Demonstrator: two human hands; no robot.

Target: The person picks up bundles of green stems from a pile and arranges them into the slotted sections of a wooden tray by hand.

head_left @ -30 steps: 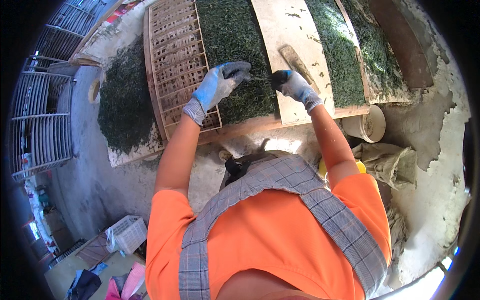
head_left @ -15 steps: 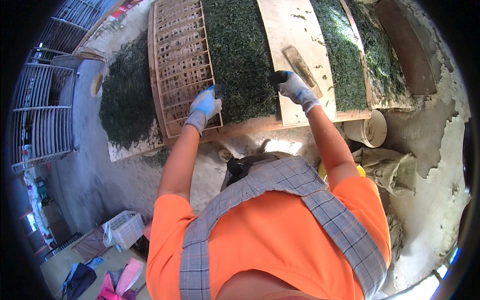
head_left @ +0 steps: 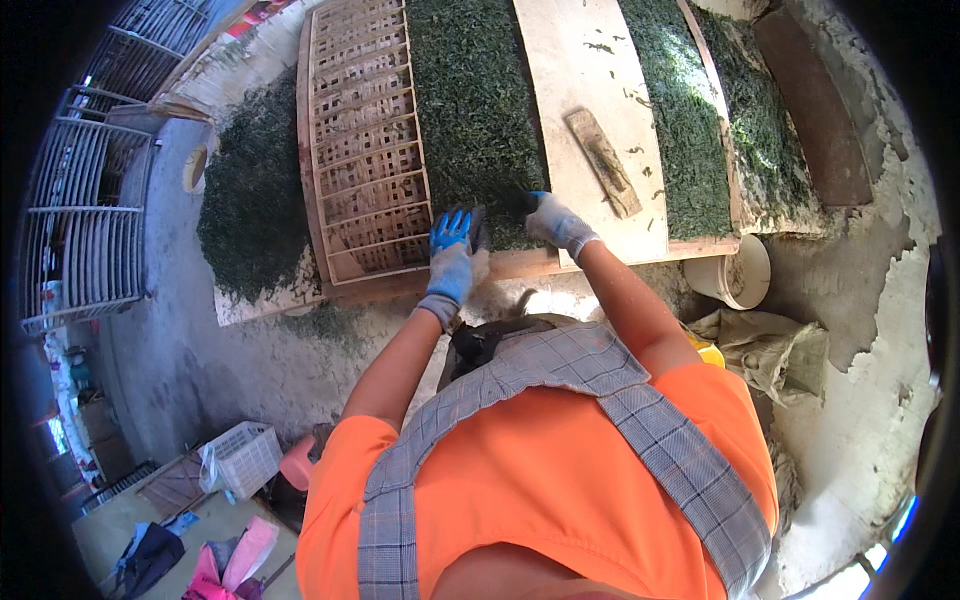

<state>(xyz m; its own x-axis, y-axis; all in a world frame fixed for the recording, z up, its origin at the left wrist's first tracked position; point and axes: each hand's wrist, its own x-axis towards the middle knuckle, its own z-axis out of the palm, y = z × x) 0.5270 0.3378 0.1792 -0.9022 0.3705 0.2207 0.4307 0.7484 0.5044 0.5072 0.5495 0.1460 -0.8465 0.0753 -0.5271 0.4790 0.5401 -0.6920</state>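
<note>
A strip of dark green shredded leaves (head_left: 475,110) covers the work surface between a slatted wooden frame (head_left: 370,150) and a pale board (head_left: 590,90). My left hand (head_left: 452,262), in a white glove with blue fingers, lies at the strip's near edge beside the frame's corner, its fingers stretched out. A dark patch shows along its inner side. At the strip's right side, next to the pale board, is my right hand (head_left: 556,222), gloved alike and curled. Something dark and blurred at its fingertips cannot be made out. A short worn wooden block (head_left: 602,162) rests on the board.
More leaves (head_left: 255,190) lie at the left, and another leaf strip (head_left: 685,130) runs right of the board. A white bucket (head_left: 735,272) and a crumpled sack (head_left: 770,350) stand at the right. Slatted racks (head_left: 88,220) and a white plastic basket (head_left: 245,458) are at the left.
Both hands have come nearer to me and closer together. My left hand has moved right, off the frame, with its fingers stretched out; my right hand has moved left, off the pale board's edge.
</note>
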